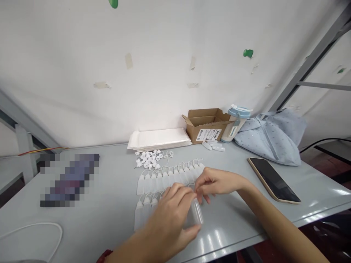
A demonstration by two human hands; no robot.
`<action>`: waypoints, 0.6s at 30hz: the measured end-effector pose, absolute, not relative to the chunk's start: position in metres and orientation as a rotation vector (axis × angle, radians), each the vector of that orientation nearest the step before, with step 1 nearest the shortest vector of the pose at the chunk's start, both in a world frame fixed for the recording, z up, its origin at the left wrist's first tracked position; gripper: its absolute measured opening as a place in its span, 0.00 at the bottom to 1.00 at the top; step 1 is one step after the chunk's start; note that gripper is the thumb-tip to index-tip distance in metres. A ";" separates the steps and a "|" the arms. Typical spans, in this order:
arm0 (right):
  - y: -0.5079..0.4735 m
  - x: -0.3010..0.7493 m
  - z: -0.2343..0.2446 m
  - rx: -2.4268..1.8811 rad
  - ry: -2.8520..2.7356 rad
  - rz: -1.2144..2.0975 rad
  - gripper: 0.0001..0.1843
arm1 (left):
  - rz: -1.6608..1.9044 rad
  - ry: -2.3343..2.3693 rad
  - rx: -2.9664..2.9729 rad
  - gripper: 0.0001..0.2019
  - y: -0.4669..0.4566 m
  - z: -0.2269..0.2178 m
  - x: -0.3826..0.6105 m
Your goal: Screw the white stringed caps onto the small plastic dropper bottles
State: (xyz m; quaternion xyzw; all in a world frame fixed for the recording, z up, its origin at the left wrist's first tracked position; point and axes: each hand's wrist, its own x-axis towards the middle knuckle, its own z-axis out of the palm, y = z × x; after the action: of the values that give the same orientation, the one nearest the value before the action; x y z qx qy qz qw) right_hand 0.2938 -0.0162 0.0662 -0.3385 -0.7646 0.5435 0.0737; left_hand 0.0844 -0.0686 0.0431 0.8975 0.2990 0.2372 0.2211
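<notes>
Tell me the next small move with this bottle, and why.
Probably seat the top fully with the right hand, which pinches the top end of the small clear bottle gripped by the left hand. The capped bottles lying in rows suggest it joins them only once closed.

Cardboard box (206, 126), pale tumbler (236, 124) and blue bag (274, 140) sit side by side — a phone (274, 180) lies nearer, screen up.

Pixelated patch (68, 179) on the table (109, 226); front-row bottles (145, 210) partly behind left hand (170, 215).
</notes>
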 end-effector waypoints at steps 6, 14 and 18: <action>-0.016 0.293 0.060 -0.998 -2.467 1.715 0.18 | 0.359 0.950 2.556 0.14 -0.071 0.040 0.087; -0.017 0.289 0.057 -1.000 -2.503 1.652 0.14 | 0.317 1.079 2.622 0.12 -0.066 0.029 0.084; -0.018 0.286 0.055 -1.002 -2.503 1.645 0.12 | 0.293 1.094 2.603 0.10 -0.064 0.030 0.084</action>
State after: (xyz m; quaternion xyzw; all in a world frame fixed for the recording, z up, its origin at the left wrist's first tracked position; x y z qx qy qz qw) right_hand 0.2858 -0.0182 0.0549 -0.3171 -0.7926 0.5207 -0.0083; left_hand 0.0840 -0.0642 0.0300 0.9065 0.3809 0.1022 0.1507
